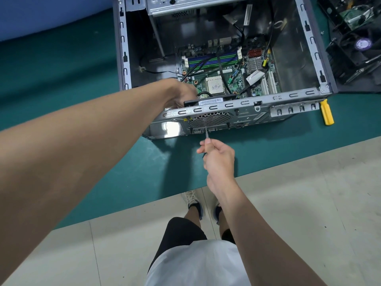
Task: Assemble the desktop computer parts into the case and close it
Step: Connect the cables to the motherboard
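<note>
Steel case (247,108): perforated grey sheet metal, lying open on the green bench (134,172).
Left hand (181,92): reaching inside, gripping the black rear fan (206,101) against the wall.
Right hand (218,159): curling round a screwdriver (207,135), tip meeting the grille.
Risk: tip is likely slipping if the fan is shifting, stripping the screw.
Motherboard (226,75): sitting bare beneath.

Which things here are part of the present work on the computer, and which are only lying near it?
In use:
- open case
- black fan, held inside by the left hand
- screwdriver, in the right hand, tip at the rear panel
- motherboard

Lying about:
- yellow-handled tool
- black parts beside the case
</note>
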The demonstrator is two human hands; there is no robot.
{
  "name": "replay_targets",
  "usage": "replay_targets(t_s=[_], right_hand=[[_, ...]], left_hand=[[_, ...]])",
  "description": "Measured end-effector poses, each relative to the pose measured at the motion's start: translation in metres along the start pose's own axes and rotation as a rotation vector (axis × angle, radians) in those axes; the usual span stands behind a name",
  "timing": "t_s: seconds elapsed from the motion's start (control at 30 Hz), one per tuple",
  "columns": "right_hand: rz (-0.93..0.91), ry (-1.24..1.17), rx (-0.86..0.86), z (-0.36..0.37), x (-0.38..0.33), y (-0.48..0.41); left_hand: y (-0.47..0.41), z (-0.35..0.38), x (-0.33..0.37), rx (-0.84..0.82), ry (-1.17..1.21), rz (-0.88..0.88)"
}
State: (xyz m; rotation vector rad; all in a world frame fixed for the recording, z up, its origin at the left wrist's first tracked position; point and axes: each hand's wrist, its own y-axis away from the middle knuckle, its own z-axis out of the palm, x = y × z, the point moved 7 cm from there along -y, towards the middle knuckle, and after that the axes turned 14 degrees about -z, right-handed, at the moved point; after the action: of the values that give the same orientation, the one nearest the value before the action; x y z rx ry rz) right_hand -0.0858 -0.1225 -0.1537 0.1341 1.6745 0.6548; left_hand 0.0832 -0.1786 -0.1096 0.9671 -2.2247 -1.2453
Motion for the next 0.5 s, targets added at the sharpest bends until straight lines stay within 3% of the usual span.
replay_targets(t_s=[0.13, 0.33, 0.5], right_hand=[[-0.029, 0.068, -0.037, -0.003, 0.0, -0.004], [-0.217, 0.36, 0.042, -0.003, -0.01, -0.003], [-0.156, 0.278, 0.067, 0.0, -0.005, -0.008]], left_hand=[[0.003, 0.0, 0.002, -0.01, -0.032, 0.005], [0.001, -0.002, 0.001, 0.019, -0.019, 0.016], [-0.005, -0.001, 0.001, 0.009, -0.03, 0.008]])
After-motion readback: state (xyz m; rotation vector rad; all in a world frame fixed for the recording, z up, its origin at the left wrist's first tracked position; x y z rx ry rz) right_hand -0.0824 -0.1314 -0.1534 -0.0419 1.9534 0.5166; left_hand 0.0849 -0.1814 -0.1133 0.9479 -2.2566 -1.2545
